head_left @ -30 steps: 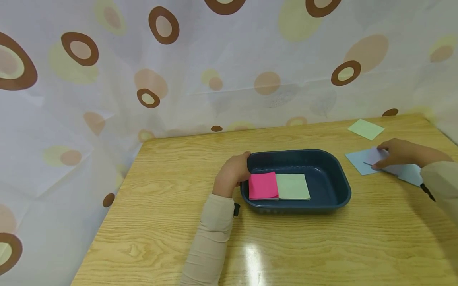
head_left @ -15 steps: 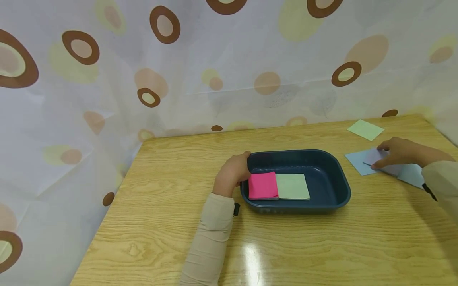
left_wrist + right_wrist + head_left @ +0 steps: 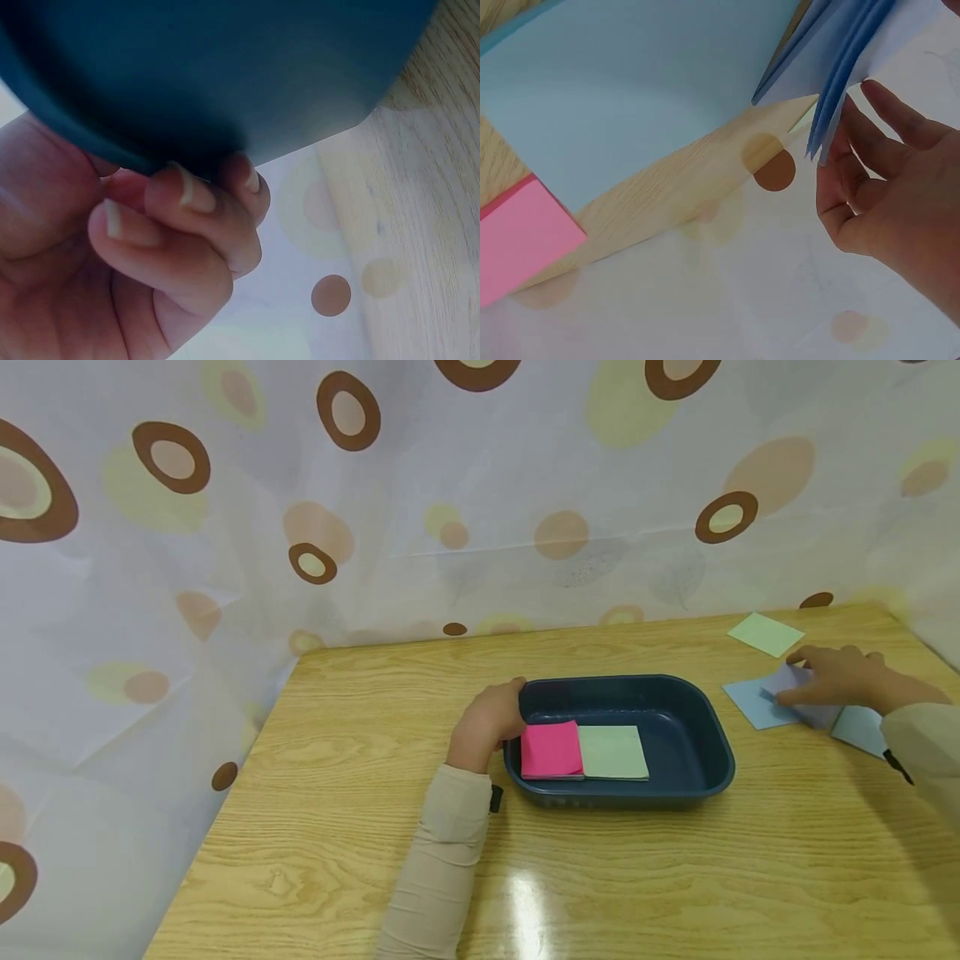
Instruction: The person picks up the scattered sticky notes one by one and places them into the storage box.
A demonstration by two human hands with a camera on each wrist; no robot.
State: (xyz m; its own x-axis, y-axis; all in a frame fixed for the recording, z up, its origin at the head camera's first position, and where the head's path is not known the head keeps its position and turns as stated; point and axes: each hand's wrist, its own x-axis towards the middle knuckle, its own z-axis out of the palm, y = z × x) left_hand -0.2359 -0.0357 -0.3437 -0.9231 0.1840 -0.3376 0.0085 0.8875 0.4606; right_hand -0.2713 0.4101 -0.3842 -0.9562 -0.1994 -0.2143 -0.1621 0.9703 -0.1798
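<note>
Toward the right edge of your worktop pads crowd together, so a sleeve could sweep one along. The tray stands short of the back edge; your left hand has its fingers curled on the tray's left rim, and an uneven pull could tip it. Your right hand pinches the lilac pad over the blue pad; its leaves splay, so a shallow grip could shed some.
</note>
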